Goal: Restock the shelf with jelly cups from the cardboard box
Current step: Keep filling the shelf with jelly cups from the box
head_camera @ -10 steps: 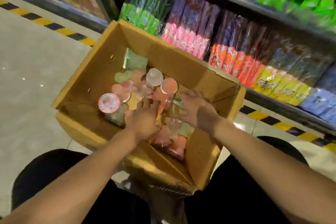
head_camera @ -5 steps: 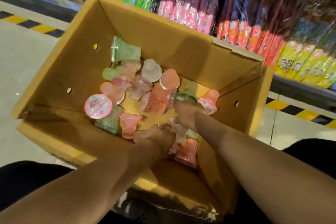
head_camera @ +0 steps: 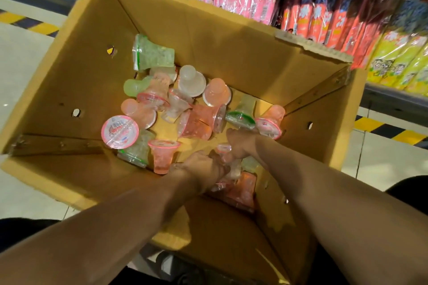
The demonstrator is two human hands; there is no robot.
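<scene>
- Jelly cups point(head_camera: 196, 122): a loose pile lies on the bottom of the cardboard box point(head_camera: 76, 71); roughly sixteen show (some are hidden under the hands). About nine are pink, four green, three clear.
- One pink-rimmed cup point(head_camera: 120, 131) faces lid-up at the pile's left edge.
- Left hand point(head_camera: 203, 170): down among the near cups, fingers curled into them; what they clamp cannot be told.
- Right hand point(head_camera: 238, 143): fingers bent round a small pink-lidded cup point(head_camera: 223, 149).
- Shelf point(head_camera: 393, 97): stands behind the box, holding upright packets in green, pink, orange and yellow.
</scene>
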